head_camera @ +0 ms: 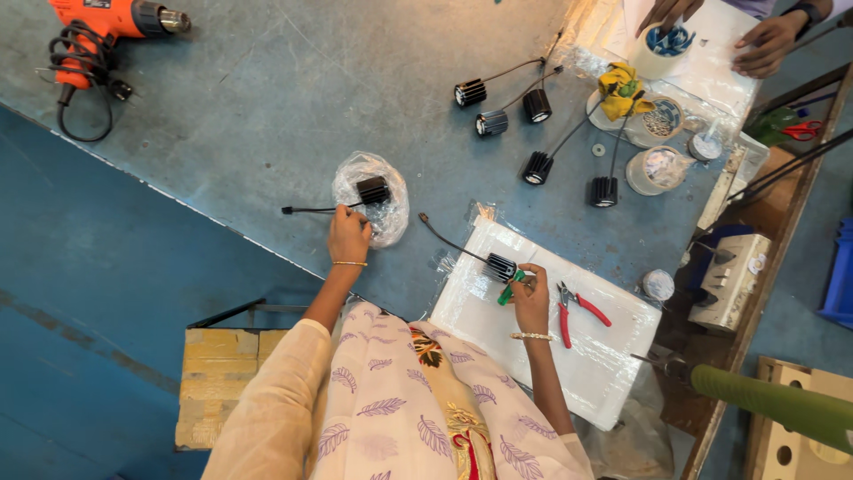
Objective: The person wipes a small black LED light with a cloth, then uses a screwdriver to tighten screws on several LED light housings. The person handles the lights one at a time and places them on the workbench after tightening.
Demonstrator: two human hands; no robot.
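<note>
A person leans over a scuffed grey-blue metal workbench. The left hand is loosely curled beside a crinkled clear plastic bag, its fingertips on the thin black lead of a ribbed black cylindrical lamp fitting lying on that bag. The right hand is closed around a small green-handled tool, its tip against a second finned black fitting that rests on a white foam slab wrapped in glossy film. Red-handled pliers lie on the slab just beside that hand. Five more finned black fittings with trailing wires lie scattered farther up the bench, near round clear tubs and a crumpled yellow cloth. An orange heat gun with a coiled black cord sits at the far left corner. At the top right, another person's hands rest by a roll of tape
</note>
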